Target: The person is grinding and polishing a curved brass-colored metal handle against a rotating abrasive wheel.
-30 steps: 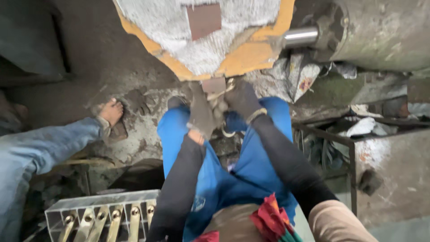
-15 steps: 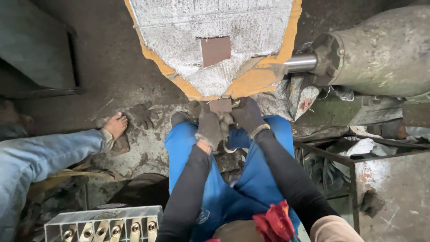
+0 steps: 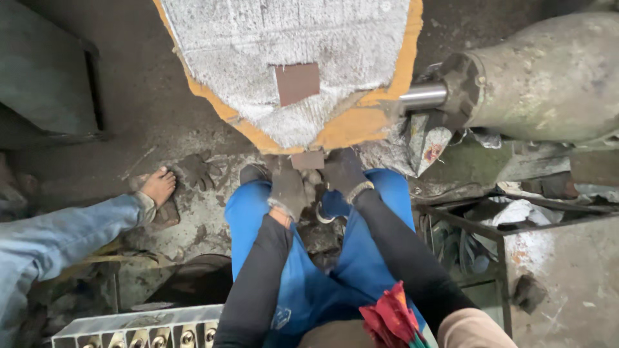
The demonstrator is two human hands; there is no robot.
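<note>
Together, both gloved hands (image 3: 316,183) under spinning wheel (image 3: 290,71).

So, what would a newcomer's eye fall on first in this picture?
First, the big grinding wheel at top centre: a rough grey-white face with an orange rim, turning on a steel shaft that runs to a bulky motor housing at the right. Just below it, the gloved left hand and right hand press a small brown metal piece to the rim, above blue trousers. At the left rests another person's bare foot.
</note>
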